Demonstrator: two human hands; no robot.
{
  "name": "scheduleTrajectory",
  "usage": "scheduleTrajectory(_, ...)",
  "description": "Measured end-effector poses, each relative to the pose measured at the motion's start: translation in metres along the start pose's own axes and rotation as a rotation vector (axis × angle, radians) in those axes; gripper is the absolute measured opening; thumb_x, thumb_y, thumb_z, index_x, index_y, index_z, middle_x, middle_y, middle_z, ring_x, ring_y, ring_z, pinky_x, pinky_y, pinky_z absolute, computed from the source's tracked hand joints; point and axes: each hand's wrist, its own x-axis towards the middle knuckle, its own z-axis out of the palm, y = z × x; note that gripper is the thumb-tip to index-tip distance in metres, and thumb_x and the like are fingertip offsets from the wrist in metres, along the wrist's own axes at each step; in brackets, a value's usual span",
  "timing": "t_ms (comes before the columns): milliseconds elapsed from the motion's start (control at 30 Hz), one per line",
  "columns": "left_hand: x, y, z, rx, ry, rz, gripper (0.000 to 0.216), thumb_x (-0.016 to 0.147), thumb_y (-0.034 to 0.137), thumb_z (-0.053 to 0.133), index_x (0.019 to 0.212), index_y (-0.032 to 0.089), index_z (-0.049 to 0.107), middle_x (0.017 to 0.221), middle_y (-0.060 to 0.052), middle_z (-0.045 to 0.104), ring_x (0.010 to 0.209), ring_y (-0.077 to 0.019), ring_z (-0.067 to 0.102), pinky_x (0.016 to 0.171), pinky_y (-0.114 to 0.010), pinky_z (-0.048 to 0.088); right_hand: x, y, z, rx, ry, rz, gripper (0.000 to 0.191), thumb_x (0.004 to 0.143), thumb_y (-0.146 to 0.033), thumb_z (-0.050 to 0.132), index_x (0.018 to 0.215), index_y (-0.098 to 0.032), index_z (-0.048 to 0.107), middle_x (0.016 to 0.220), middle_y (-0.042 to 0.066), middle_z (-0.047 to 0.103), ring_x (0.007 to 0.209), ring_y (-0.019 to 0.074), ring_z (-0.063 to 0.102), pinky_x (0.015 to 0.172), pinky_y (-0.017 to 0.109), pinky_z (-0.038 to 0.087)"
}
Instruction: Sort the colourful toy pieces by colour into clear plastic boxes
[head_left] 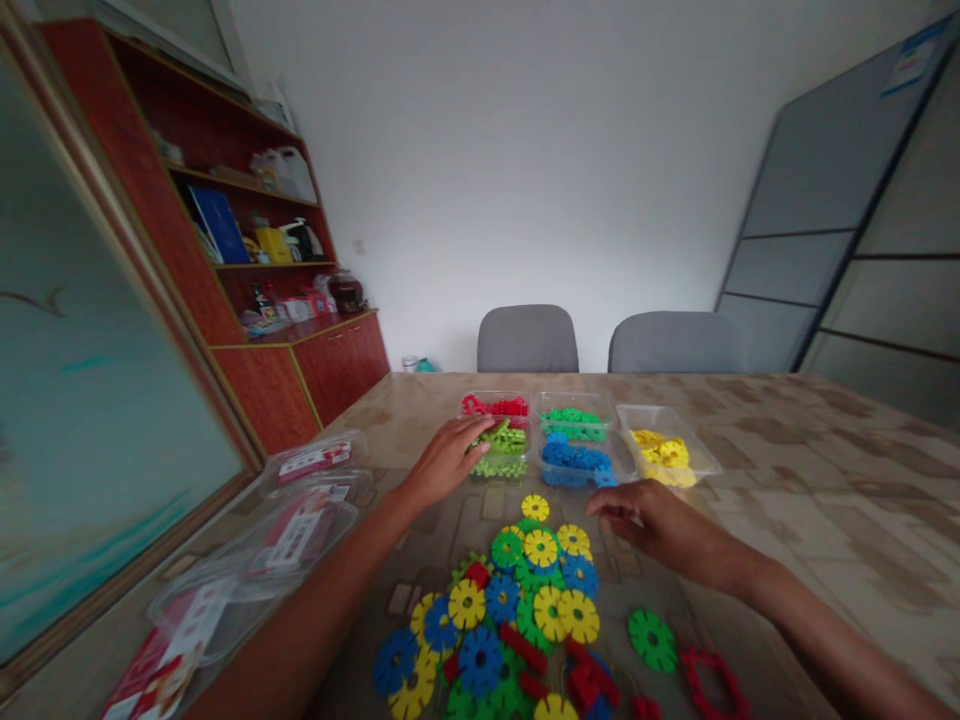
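Bare forearms [346, 590] stretched forward, left hand [447, 456] extended, thumb spread, right hand [654, 514] loosely curled.

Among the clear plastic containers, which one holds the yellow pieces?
The rightmost clear plastic container; the others hold red pieces, lime-green pieces, green pieces or blue pieces.

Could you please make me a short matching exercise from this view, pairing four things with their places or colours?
1. Bare left hand
2. Clear plastic tub of yellow pieces
3. Clear plastic lids with red-and-white labels
4. Loose heap of round notched plastic pieces

A. Mixed colours
B. Left side of the patterned table
C. At the lime-green plastic pieces
D. Farthest right of the tubs

Pairs: 1-C, 2-D, 3-B, 4-A
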Motion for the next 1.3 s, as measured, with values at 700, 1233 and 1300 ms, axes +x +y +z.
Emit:
scheduleTrajectory(700, 0.021, -0.003, 0.002, -0.007, -0.084, -0.028, 0.035, 0.095, 0.028, 0.041, 0.125, 0.016, 0.054, 0.128, -0.013, 0.059, 0.116, -0.0254, 0.055, 0.1, -0.041, 0.039, -0.002, 0.011, -0.003, 0.057, 0.016, -0.006, 0.023, 0.084, -0.017, 0.05, 0.099, -0.018, 0.068, 0.081, 0.003, 0.07, 0.067, 0.0158, 0.061, 0.061, 0.024, 0.044)
scheduleTrajectory(1233, -0.03, 0.04, -0.043, -0.244, -0.201, -0.025, 0.029, 0.092, 0.026, 0.048, 0.116, 0.021, 0.062, 0.126, -0.005, 0.061, 0.115, -0.0195, 0.056, 0.1, -0.031, 0.041, -0.016, -0.006, -0.011, 0.161, -0.255, 0.146, 0.013, 0.081, -0.021, 0.053, 0.083, -0.015, 0.065, 0.073, 0.004, 0.066, 0.067, 0.0172, 0.06, 0.058, 0.025, 0.045)
scheduleTrajectory(1300, -0.042, 0.049, -0.05, -0.292, -0.341, -0.004, 0.03, 0.091, 0.025, 0.05, 0.119, 0.024, 0.06, 0.13, -0.004, 0.059, 0.117, -0.019, 0.055, 0.101, -0.031, 0.039, -0.021, -0.013, -0.005, 0.154, -0.3, 0.155, 0.014, 0.078, -0.022, 0.058, 0.088, -0.015, 0.065, 0.078, 0.005, 0.066, 0.07, 0.0181, 0.06, 0.059, 0.026, 0.045)
